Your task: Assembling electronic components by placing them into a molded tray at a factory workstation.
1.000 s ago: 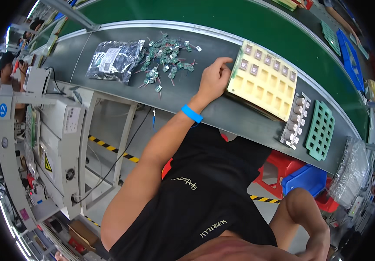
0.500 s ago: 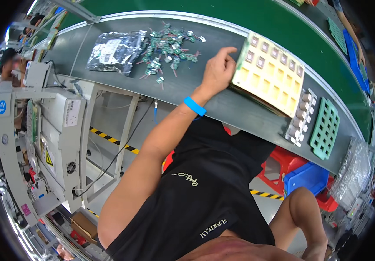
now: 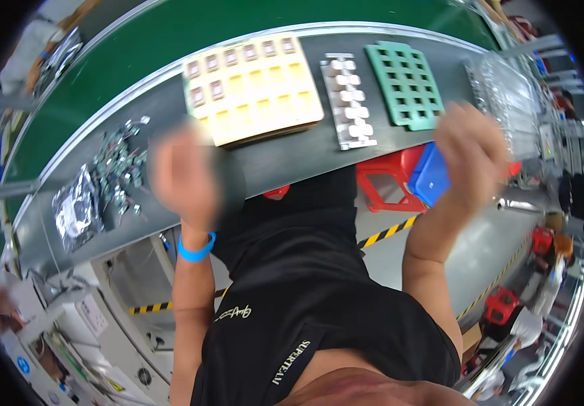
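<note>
A grey bench point(image 3: 285, 159) curves along a green conveyor point(image 3: 136, 47) on a factory floor. From my remote seat I see both hands raised and blurred above the bench. The left hand point(image 3: 184, 176) hangs between the loose parts point(image 3: 119, 169) and the yellow tray point(image 3: 255, 88); I cannot tell whether it grips anything. The right hand point(image 3: 471, 152) looks loosely curled near the green tray point(image 3: 407, 84), apparently empty. A quick swing could scatter the parts or clip the metal blocks point(image 3: 349, 101).

The left hand point(image 3: 187, 179) is raised and blurred, just right of the small green parts point(image 3: 117, 166); the yellow tray point(image 3: 255, 88) lies beyond it; the right hand point(image 3: 471, 152) hovers below the green tray point(image 3: 406, 84), nothing visibly held.
</note>
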### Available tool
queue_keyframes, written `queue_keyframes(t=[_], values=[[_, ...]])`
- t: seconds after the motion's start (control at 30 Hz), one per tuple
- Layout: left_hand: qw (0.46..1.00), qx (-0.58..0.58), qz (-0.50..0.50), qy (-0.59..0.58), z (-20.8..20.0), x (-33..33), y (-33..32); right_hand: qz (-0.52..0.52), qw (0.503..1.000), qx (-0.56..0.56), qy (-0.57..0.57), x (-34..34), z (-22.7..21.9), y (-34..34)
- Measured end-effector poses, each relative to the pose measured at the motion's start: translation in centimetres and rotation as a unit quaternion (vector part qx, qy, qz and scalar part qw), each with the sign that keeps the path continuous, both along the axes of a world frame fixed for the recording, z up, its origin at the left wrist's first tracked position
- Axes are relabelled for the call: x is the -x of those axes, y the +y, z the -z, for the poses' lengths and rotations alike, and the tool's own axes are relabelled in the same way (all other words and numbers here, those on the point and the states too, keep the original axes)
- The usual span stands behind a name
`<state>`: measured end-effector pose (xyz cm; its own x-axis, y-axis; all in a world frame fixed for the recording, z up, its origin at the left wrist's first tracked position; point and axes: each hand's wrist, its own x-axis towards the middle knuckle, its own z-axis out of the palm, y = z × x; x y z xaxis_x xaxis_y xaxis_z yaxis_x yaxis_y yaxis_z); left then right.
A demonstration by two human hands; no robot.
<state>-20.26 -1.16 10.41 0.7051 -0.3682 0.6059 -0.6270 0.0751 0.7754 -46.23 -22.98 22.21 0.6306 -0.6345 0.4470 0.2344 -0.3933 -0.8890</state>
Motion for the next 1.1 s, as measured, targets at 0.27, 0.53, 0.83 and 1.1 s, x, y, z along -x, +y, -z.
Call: queue_keyframes(t=[0.27, 0.53, 0.83, 1.1], values=[[0.945, -0.148, 0.213, -0.197, -5.1, 4.4, -11.5, 0.109, 0.968, 0.024, 0.224, -6.2, 12.6, -8.5], [0.851, -0.395, 0.087, -0.334, -0.5, 2.3, -22.7, 0.182, 0.912, 0.061, 0.361, -12.0, 16.4, -11.5], [0.856, -0.42, 0.093, -0.288, 0.3, 1.6, -23.5, 0.134, 0.94, 0.0, 0.314, -11.2, 15.5, -12.4], [0.865, -0.412, 0.125, -0.257, 1.1, 0.7, -24.1, 0.135, 0.917, 0.09, 0.365, -11.4, 15.3, -13.0]])
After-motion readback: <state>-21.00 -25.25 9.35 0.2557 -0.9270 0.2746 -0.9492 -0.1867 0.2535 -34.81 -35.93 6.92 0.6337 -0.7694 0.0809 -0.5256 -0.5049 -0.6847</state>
